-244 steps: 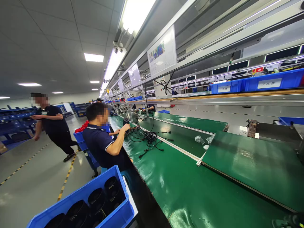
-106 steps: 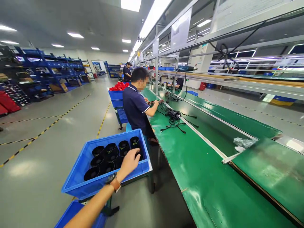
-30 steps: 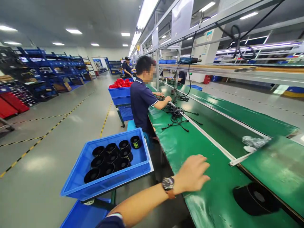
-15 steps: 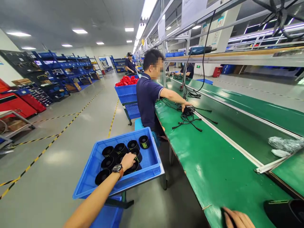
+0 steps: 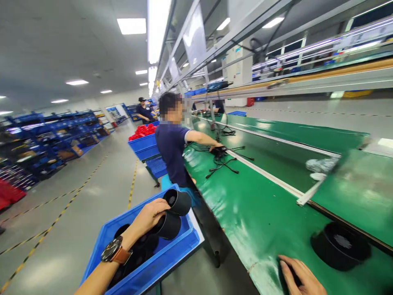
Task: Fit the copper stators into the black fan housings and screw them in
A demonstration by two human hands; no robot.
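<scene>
My left hand [image 5: 153, 213], with a watch on its wrist, grips two black cylindrical housings above a blue bin. One black housing [image 5: 181, 203] is at the fingertips and the other housing [image 5: 171, 226] sits just below, against the hand. More dark housings [image 5: 135, 256] lie in the blue bin [image 5: 184, 241], partly hidden by my forearm. At the lower edge, my right hand [image 5: 302, 276] is curled around something dark at the green bench top; what it is I cannot make out. Right of it stands another black housing [image 5: 340, 248] on the bench.
A person in a dark shirt [image 5: 170, 143] sits at the green bench [image 5: 260, 205], one hand on black cables [image 5: 219, 157]. A bin of red parts [image 5: 143, 143] stands behind. A white rail [image 5: 270, 176] runs along the bench, with clear plastic wrap [image 5: 321, 164] beyond.
My left hand has lifted two housings up from among the others in the bin. The view has turned right and shifted. My right hand stays low by the bench.
</scene>
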